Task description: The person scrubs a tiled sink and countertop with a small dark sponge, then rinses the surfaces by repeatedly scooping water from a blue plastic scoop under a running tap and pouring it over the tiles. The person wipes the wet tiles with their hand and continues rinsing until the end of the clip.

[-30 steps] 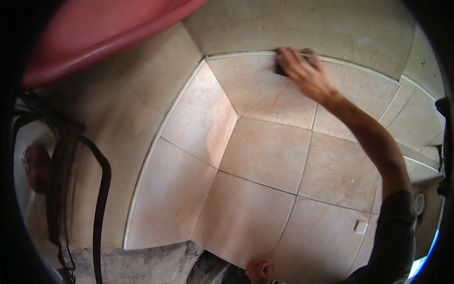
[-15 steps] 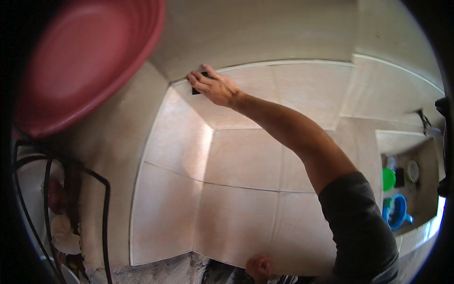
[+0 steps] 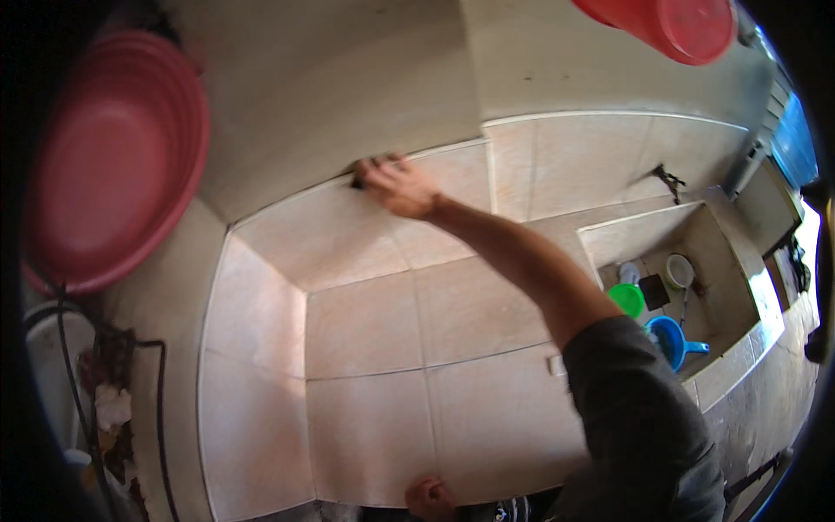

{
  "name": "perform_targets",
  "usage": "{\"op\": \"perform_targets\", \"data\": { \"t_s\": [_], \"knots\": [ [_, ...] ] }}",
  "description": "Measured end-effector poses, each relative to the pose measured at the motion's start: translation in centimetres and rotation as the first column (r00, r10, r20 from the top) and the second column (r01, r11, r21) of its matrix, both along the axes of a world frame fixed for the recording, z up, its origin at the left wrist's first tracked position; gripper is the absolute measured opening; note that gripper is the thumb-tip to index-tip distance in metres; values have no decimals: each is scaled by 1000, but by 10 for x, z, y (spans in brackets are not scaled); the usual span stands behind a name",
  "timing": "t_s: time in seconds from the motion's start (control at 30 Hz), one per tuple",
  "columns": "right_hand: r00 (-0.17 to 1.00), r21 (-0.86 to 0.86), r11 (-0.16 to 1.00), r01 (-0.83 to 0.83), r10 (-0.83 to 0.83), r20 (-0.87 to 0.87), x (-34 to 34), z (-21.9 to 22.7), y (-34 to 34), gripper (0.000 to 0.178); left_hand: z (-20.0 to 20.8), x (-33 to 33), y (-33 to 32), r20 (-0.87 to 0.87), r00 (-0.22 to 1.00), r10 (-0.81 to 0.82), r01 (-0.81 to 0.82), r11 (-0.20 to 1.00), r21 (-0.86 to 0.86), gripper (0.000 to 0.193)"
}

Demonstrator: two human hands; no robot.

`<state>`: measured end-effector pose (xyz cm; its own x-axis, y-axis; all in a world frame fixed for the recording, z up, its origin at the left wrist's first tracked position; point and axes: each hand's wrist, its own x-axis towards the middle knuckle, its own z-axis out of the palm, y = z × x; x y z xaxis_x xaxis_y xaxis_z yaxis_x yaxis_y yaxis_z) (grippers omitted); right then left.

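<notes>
Though barely visible, dark block [image 3: 357, 181] beneath right fingers [image 3: 380, 175], within their grip.

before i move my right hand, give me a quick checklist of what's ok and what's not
1. Right hand on pad: ok, up at the trim.
2. Pad in plain view: not ok, the hand covers most of it.
3. Left hand apart from the right: ok, down by the tiles' front edge.
4. Left hand empty: cannot tell.
5. Dipper and bowl inside the sink: ok, both there.
</notes>
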<state>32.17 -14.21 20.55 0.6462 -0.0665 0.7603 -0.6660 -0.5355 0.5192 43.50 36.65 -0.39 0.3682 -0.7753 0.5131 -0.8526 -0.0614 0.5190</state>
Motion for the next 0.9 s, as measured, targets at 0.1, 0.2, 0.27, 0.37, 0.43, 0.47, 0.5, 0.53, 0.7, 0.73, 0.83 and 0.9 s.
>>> {"op": "perform_targets", "data": {
  "t_s": [0.1,0.2,0.27,0.37,0.43,0.47,0.5,0.53,0.7,0.73,0.83,0.9],
  "knots": [
    [999,-62,998,13,-16,-42,-45,-11,-18,36,-1,-3,0,-17,999,48,-48,998,45,9],
    [999,-8,1000,-21,21,-36,-155,-9,-30,32,-6,-6,1,-31,993,113,-112,993,33,8],
    [999,215,977,-10,3,32,-215,5,-26,29,-11,-6,3,-27,994,110,-110,994,-7,7],
    [938,68,998,6,-29,345,-242,28,-11,26,-16,-4,8,77,994,82,-83,997,9,5],
    [841,522,756,-395,68,537,-221,30,-10,25,-17,-2,9,-30,985,171,-170,985,28,2],
    [887,655,621,-431,161,432,-213,26,-17,26,-16,-2,8,-84,978,191,-187,981,48,3],
    [956,611,748,-260,111,270,-198,15,-24,29,-15,-3,7,21,988,155,-156,987,33,1],
    [988,377,915,-142,105,115,-197,5,-36,33,-12,-5,6,126,985,115,-118,993,15,3],
    [995,143,985,-95,91,40,-330,-51,-66,18,3,-31,0,-12,965,261,-256,954,156,6],
    [930,219,919,-326,271,249,-378,-56,-58,17,5,-39,-3,52,972,227,-233,963,137,7],
    [846,520,848,-101,-201,493,-547,-48,-12,30,3,-57,-7,170,958,231,-244,968,64,13],
    [714,199,920,336,-387,584,-617,-32,8,38,-2,-61,-9,198,942,270,-283,958,43,15]
  ]
}}
